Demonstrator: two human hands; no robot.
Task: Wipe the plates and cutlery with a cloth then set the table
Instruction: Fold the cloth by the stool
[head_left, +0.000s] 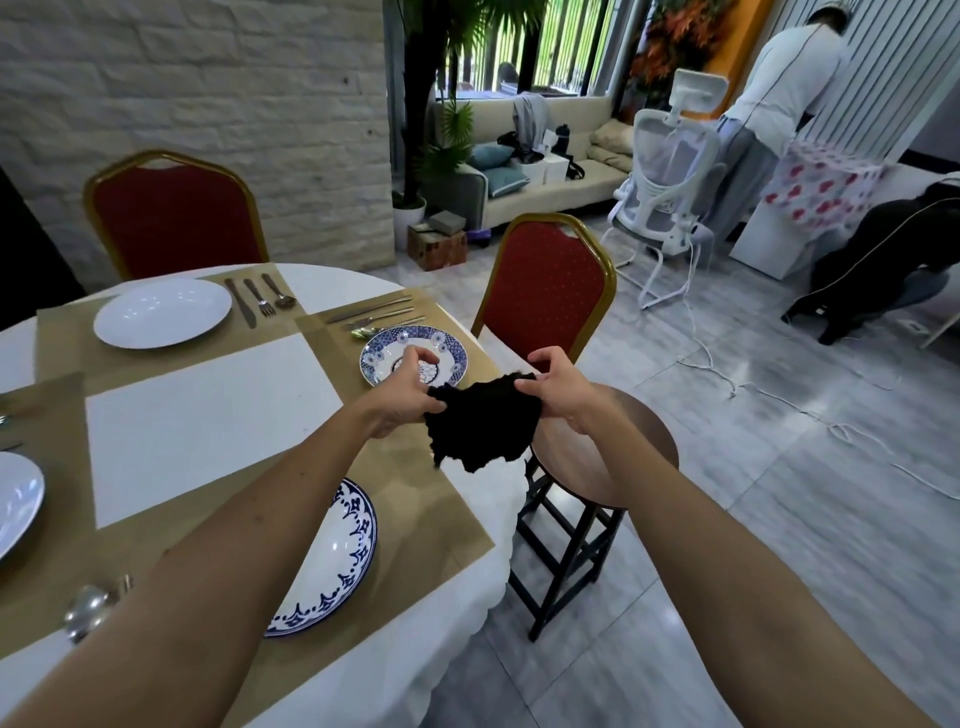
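A black cloth (483, 421) is held in the air between two hands, above the near right edge of a round table (208, 426) covered in white. One upper corner is pinched by the left hand (402, 389) and the other by the right hand (558, 389), with the fingers curled round the fabric. The rest of the cloth hangs loose below them.

Four plates are seen on the table, each on a tan placemat (441, 509). A plain white plate (162, 312) lies at the far side. A blue patterned plate (447, 351) lies just beyond the left hand. A blue-rimmed plate (345, 551) is partly hidden under the left forearm. A second white plate (15, 499) is cut off by the left edge.

Two sets of three pieces are laid out: a knife, fork and spoon (260, 301) right of the plain white plate, and another three (374, 314) beyond the patterned plate. A single spoon (88, 610) lies at the lower left; what may be another piece beside it is too blurred to name.

Two red chairs are pushed to the table, one at the back (176, 218) and one at the right (545, 291). One round wooden stool (639, 447) stands beside the table, below the right forearm.
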